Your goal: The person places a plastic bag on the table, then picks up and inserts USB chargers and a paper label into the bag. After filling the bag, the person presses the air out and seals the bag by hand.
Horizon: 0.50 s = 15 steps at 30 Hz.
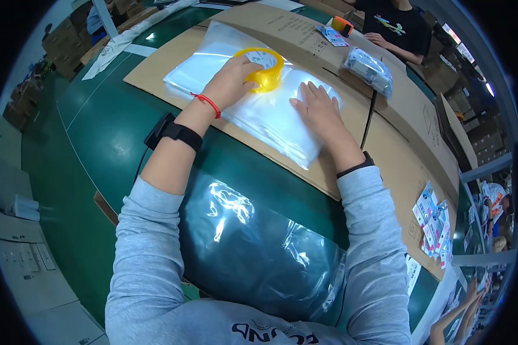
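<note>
Both arms reach forward from the body toward the yellow tape roll (273, 73), grey sleeves (149, 241) pushed up to leave the forearms bare. The left hand (229, 81) is at the roll's left side, back of the hand upward, fingers bent over its rim and the thumb against its near side. A red cord (208, 104) circles the left wrist, with a black strap (182, 135) farther up the forearm. The right hand (319, 108) lies palm down to the roll's right, apart from it, fingers extended and slightly spread, thumb pointing toward it; a dark band (355, 165) rings that wrist.
</note>
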{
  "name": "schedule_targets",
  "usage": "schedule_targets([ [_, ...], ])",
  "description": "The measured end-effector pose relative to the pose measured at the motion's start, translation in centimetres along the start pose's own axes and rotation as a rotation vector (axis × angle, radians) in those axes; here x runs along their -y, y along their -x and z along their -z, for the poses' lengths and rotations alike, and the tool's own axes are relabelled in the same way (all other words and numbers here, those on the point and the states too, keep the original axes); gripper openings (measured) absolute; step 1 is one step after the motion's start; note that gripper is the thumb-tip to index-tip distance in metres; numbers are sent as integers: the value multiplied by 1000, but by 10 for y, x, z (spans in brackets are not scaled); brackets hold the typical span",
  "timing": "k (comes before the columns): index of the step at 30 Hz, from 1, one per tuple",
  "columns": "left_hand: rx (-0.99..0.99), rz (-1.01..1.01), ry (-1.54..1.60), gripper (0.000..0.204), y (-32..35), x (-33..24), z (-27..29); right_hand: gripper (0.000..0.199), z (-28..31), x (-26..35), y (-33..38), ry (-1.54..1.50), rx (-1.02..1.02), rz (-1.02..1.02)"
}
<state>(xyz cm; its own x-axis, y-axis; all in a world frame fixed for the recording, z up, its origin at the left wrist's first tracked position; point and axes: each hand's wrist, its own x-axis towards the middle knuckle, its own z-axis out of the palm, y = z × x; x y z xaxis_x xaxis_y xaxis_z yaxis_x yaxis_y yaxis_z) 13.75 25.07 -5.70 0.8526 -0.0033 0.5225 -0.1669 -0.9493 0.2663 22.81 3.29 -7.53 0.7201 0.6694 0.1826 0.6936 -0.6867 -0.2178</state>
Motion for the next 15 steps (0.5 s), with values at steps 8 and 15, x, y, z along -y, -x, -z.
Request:
schedule_targets([
  [8,-77,-64,-174,32,15,-9,-5,54,15,-27,60,-80,-217,204],
  [15,424,115,478,30,120,-155,86,49,114,-37,220,-267,-199,63],
])
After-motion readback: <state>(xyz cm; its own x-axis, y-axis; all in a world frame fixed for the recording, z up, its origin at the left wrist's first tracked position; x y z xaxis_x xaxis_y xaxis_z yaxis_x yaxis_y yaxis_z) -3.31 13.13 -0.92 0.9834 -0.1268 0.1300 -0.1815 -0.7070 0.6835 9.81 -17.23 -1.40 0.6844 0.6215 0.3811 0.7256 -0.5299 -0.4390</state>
